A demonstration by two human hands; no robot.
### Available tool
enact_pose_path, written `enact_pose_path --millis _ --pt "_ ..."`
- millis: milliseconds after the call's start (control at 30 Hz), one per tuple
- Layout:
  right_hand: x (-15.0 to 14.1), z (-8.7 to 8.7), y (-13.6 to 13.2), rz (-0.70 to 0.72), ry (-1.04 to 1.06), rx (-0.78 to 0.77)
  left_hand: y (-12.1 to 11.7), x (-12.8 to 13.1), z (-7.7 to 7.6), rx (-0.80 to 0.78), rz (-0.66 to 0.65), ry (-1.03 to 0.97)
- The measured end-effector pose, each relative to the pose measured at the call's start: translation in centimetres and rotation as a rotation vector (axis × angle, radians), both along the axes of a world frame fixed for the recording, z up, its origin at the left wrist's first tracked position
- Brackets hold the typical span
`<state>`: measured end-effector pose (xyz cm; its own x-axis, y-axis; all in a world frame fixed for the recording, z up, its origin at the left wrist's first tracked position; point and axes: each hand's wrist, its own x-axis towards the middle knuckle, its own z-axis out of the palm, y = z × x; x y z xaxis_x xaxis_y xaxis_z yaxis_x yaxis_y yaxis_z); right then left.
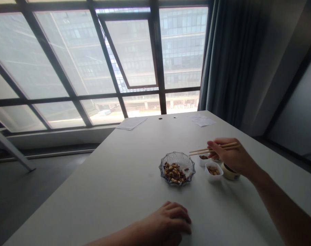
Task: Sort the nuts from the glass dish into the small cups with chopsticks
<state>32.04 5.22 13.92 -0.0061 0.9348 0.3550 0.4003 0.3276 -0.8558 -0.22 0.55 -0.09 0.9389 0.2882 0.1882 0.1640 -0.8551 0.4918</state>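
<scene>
A pair of wooden chopsticks [211, 149] is held in my right hand [228, 155], with the tips pointing left, above and near the right rim of a clear glass bowl [179, 158]. Mixed brown and tan dried pieces [173, 172], perhaps nuts or shells, lie in the bowl. Below my right hand stand a small white cup [214, 177] of brown pieces, another white cup [203, 162] with darker bits, and a pale yellow round container [229, 175], partly covered by the hand. My left hand [172, 218] rests on the table in front of the bowl, fingers loosely apart, holding nothing.
The white table [119, 198] reaches toward the windows. Sheets of paper [131, 123] lie at its far left corner and more paper [202, 120] at the far right. A dark curtain [222, 61] hangs beyond the right edge; another table's leg [14, 150] stands at left.
</scene>
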Motion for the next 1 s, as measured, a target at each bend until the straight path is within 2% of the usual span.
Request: enact_pose_path --millis 133,267,433,633,800,1000 --pt "-3.4 -2.5 0.9 0.194 -0.004 -0.012 -0.1 0.0 0.2 0.015 0.004 -0.012" --pt "-5.0 -4.3 1.4 0.29 -0.03 -0.035 -0.2 0.0 0.2 0.021 0.001 -0.029" --pt "-5.8 -5.4 1.5 0.345 0.016 -0.088 -0.3 0.1 0.2 0.031 0.011 -0.046" --pt "-6.3 -6.2 1.7 0.263 0.097 -0.135 -0.3 0.0 0.5 0.01 0.001 -0.016" --pt "-5.1 -4.9 1.7 0.169 0.094 -0.048 -0.3 0.1 0.6 0.006 0.003 -0.004" --pt "-1.1 -0.9 0.8 -0.003 0.103 -0.012 -0.3 0.0 0.7 0.004 0.001 0.0"
